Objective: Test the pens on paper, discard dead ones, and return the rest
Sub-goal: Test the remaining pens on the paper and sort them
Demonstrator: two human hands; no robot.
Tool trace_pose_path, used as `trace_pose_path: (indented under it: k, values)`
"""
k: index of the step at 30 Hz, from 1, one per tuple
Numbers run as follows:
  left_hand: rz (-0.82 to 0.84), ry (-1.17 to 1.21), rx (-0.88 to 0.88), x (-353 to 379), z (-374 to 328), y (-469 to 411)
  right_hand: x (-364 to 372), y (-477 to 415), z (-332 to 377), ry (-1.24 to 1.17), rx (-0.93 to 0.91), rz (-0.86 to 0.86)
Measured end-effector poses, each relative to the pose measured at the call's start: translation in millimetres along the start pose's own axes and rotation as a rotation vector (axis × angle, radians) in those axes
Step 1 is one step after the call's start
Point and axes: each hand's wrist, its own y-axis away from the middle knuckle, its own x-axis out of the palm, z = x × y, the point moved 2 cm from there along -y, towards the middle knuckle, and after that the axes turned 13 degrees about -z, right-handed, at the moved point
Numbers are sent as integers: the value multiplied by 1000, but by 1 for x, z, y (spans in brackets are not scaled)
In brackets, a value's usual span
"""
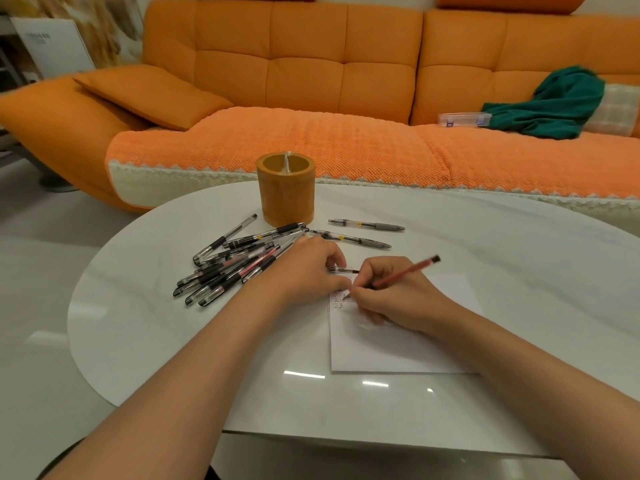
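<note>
Probably a home living room: orange sofa point(311, 74) behind white coffee table point(485, 237).

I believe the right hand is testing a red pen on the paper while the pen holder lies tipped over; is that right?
Not quite: the head view shows the pen holder standing upright. The right hand is indeed testing a red pen on the paper.

An orange sofa point(311, 81) spans the far side; a green cloth point(554, 105) and a clear plastic case point(464, 119) lie on its right seat.
</note>
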Motion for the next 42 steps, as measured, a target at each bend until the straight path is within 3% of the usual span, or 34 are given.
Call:
trace_pose_path:
  k: [8,34,42]
  values:
    - [84,35,-13,-9,5,7,0,-4,-5,81,13,36]
    - [97,36,-22,-6,8,6,5,1,-5,207,-164,2]
    - [92,43,-31,-6,8,6,4,-1,-6,186,-133,21]
